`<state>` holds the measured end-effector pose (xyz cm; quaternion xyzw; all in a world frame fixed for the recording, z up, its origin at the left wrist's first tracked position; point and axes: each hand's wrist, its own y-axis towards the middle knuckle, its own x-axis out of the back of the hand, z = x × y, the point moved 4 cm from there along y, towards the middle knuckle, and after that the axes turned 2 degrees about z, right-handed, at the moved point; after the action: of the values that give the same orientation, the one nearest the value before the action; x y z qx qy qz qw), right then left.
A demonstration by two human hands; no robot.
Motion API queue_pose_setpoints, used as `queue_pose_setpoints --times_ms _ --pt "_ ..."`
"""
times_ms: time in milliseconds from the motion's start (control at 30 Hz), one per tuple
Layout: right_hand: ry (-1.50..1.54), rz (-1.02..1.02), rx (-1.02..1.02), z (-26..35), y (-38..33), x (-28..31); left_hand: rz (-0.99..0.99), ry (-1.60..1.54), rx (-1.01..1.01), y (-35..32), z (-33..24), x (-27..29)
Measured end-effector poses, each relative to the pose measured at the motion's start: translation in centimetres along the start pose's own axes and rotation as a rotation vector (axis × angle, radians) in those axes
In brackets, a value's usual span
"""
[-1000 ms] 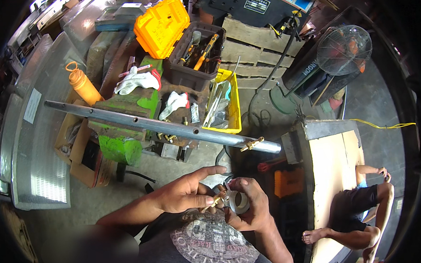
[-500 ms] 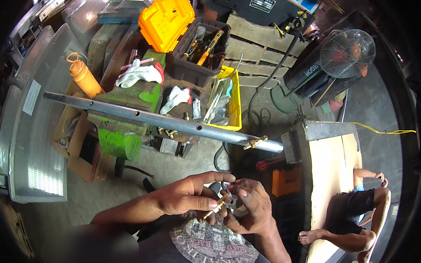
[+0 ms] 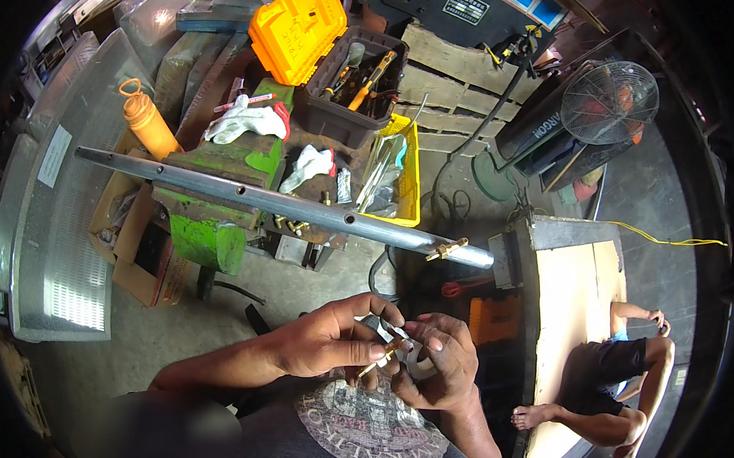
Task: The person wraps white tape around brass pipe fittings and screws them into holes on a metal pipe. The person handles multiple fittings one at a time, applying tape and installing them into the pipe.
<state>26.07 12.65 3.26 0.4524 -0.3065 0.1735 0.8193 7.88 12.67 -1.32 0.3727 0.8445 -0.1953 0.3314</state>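
Note:
My left hand (image 3: 327, 345) pinches a small brass fitting (image 3: 374, 363) between thumb and fingers, low in front of my shirt. White tape shows on the fitting. Close beside it, my right hand (image 3: 448, 365) is closed on a roll of white tape (image 3: 423, 366), probably thread tape. The fingertips of both hands nearly meet over the fitting's end. Beyond them a long steel pipe (image 3: 296, 208) with holes along it lies across a green vise (image 3: 208, 240). Another brass fitting (image 3: 447, 248) sits in the pipe near its right end.
Several brass fittings (image 3: 295, 226) lie on the bench behind the pipe, near white gloves (image 3: 309, 168), a yellow basket (image 3: 413, 190) and an open toolbox (image 3: 342, 119). An orange bottle (image 3: 151, 128) stands left. At right are a fan (image 3: 610, 102) and a seated person (image 3: 615, 374).
My left index finger has come down a little, and more of the white tape and its roll shows between my hands. The view has shifted slightly.

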Motion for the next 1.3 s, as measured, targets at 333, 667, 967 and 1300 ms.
queue_pose_setpoints --times_ms 333,667,967,1300 --pt "0.005 -0.033 -0.091 -0.2 -0.3 0.5 -0.011 0.158 -0.118 0.1 -0.2 -0.3" --pt "0.193 -0.069 -0.270 0.0 0.1 0.2 -0.077 0.201 -0.181 -0.6 -0.2 -0.9" --pt "0.187 -0.075 -0.182 0.4 0.7 0.4 -0.105 0.070 -0.212 -1.1 0.3 -1.4" --pt "0.101 0.007 -0.070 1.2 1.8 1.2 -0.085 0.204 -0.088 -0.6 -0.2 -2.0"
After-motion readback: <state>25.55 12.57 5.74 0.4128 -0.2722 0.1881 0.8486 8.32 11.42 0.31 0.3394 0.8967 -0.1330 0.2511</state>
